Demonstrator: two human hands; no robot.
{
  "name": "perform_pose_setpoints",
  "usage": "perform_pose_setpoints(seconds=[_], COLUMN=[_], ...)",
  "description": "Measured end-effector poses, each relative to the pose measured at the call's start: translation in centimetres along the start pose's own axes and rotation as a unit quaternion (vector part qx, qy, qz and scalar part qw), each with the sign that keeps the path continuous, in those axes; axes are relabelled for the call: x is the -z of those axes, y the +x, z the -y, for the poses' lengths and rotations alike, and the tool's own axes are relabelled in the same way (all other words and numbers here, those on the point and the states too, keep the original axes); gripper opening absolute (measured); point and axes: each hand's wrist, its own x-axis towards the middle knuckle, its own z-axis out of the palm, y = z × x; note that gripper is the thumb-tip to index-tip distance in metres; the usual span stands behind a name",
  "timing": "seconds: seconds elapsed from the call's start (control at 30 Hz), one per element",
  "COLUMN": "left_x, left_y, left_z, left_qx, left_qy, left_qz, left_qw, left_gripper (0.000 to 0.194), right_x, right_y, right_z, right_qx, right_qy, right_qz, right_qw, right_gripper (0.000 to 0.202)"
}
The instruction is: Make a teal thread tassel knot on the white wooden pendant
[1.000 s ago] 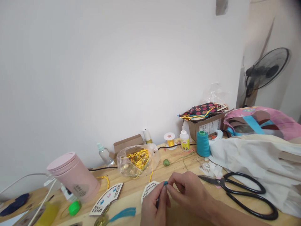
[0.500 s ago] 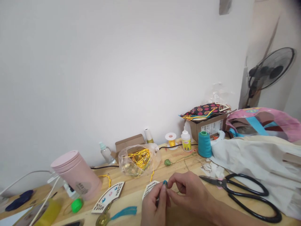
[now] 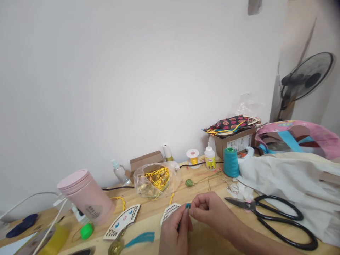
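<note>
From where I stand, the person's two hands meet above the near side of the wooden tabletop point(image 3: 151, 212), with a small teal piece point(image 3: 188, 205) at the tips of the left hand point(image 3: 176, 230). The left thumb and forefinger pinch it, the other fingers curling under; something dark shows within that fist, too covered for me to name. The right hand point(image 3: 211, 212) comes in from the right, thumb and forefinger closed together just beside the teal piece; whether a strand runs between them I cannot tell. Behind the left hand, and partly covered by it, lies a lattice panel point(image 3: 169, 211) with a yellow cord at its top. Left of that, toward the near edge, are a fan-shaped panel point(image 3: 122, 223) and a teal tassel point(image 3: 140, 239). Black-handled scissors point(image 3: 250, 205) lie right of the hands, blades pointing left, beside a white cloth point(image 3: 278, 173) spread over the right side. Toward the far edge, by the wall, stand a teal spool point(image 3: 231, 164), a glue bottle point(image 3: 210, 161) and a yellow spool point(image 3: 194, 161), with a plastic bag point(image 3: 159, 179) of yellow cords farther left. A pink canister point(image 3: 86, 198) stands near the left end, a green cap point(image 3: 86, 231) just in front of it.
</note>
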Motion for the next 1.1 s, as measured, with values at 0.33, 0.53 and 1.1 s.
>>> perform_pose_setpoints(seconds=[0.33,0.53,1.1], left_x=[0.0,0.0,-0.3], left_y=[-0.2,-0.2,-0.1], left_z=[0.1,0.0,0.2], left_qx=[-0.012,-0.02,0.049], left_qy=[0.054,0.036,-0.041], left_qz=[0.02,0.022,0.031], left_qw=[0.998,0.999,0.997], left_gripper=[0.033,0.032,0.034], right_x=[0.3,0.4,1.8], right_y=[0.2,0.6,0.3], right_z=[0.2,-0.8,1.3], right_qx=[-0.043,-0.029,0.006], right_qy=[0.03,0.028,0.074], right_qz=[-0.04,-0.037,-0.079], right_qw=[0.998,0.998,0.994], right_gripper=[0.012,0.014,0.031])
